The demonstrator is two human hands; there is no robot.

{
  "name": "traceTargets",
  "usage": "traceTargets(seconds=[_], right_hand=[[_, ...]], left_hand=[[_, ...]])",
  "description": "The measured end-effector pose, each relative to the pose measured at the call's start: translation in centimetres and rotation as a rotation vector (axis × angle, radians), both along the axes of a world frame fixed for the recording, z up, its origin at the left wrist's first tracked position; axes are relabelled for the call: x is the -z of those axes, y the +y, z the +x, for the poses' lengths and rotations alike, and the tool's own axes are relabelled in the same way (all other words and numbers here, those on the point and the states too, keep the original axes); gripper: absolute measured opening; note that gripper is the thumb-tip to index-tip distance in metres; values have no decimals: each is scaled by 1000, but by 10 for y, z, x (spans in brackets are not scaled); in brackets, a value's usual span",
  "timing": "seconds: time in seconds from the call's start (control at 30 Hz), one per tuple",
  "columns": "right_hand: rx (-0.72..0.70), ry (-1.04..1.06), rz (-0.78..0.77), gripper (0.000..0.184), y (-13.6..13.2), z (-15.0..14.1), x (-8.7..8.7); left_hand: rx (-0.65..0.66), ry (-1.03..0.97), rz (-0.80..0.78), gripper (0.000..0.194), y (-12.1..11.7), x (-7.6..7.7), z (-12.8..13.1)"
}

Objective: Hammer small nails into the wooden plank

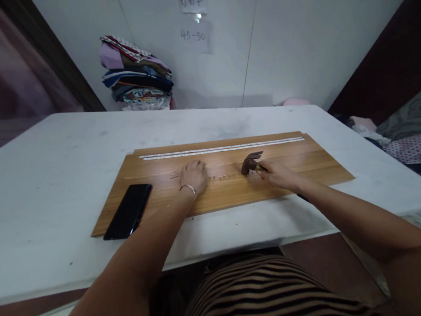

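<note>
A wooden board (230, 196) lies flat on the white table, with a row of small nails (220, 177) on it between my hands. My right hand (273, 173) is wrapped round the handle of a claw hammer (249, 164), whose head is over the right end of the row. My left hand (194, 176) rests on the board at the row's left end, its fingers bent down and together. Whatever is under those fingers is hidden. A few thin loose nails (174, 176) lie just left of it.
A black phone (128, 211) lies on the board's left end, overhanging its front edge. Measuring strips (220, 149) run along the board's far side. The white table (66, 194) extends around the board. Folded cloths (136, 75) are stacked at the back against the wall.
</note>
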State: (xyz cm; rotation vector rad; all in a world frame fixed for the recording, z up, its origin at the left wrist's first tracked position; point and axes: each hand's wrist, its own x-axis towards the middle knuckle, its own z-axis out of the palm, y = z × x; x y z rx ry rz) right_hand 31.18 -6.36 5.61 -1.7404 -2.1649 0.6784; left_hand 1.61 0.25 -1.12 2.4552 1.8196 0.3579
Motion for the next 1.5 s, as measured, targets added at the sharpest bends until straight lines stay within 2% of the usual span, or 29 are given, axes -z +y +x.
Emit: traceTargets(seconds=[0.27,0.53,0.8,1.03,1.27,1.5], right_hand=[[22,6,-5,14,0,-1,-7],[13,37,-3,14,1,1,2],[-3,41,5,14,3,1,-2],[19,25,-11,15,1,0,3],[12,55,-14,18,2,0,-2],[18,38,-7,17,2,0,3]], left_hand=[[-3,-1,-1,36,1,1,-1],[-15,-1,-4,36,-1,-1,0],[-8,7,8,35,1,2,-1],[-6,12,21,34,2,4,-1],[-5,6,4,35,1,2,-1],[-7,37,3,35,0,-1,0]])
